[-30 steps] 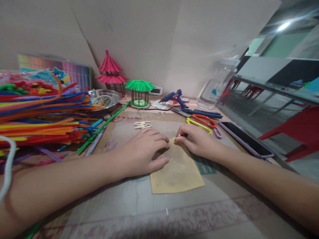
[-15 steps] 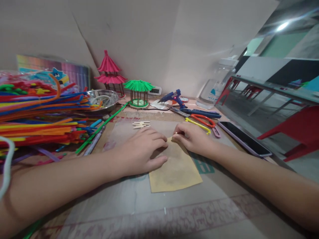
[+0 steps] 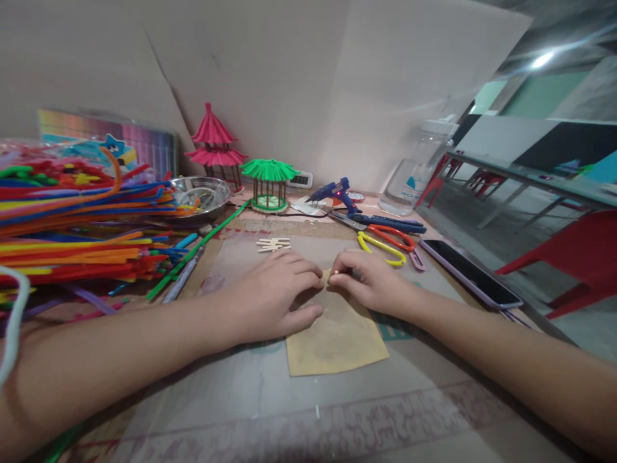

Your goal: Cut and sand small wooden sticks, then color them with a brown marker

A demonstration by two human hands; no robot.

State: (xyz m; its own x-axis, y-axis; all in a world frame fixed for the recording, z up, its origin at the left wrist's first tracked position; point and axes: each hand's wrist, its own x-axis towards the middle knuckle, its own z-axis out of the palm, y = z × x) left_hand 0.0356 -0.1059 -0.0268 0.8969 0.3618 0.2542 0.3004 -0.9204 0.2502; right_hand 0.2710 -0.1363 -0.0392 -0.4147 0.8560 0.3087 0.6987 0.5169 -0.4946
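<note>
A tan sheet that looks like sandpaper, with greyish smudges, lies on the covered cardboard. My left hand rests palm down over its left edge, fingers loosely spread and nothing in them. At the sheet's far edge, my right hand pinches a small wooden stick between thumb and fingers; only its pale tip shows. Just beyond my left hand is a small pile of short wooden sticks.
Pipe cleaners heap up on the left beside a metal bowl. Behind stand a green-roofed pavilion, a pink pagoda and a glue gun. Scissors, a phone and a water bottle are at right.
My right hand has moved slightly down and toward me along the sheet, still pinching the stick. My left hand stays in place on the sheet.
</note>
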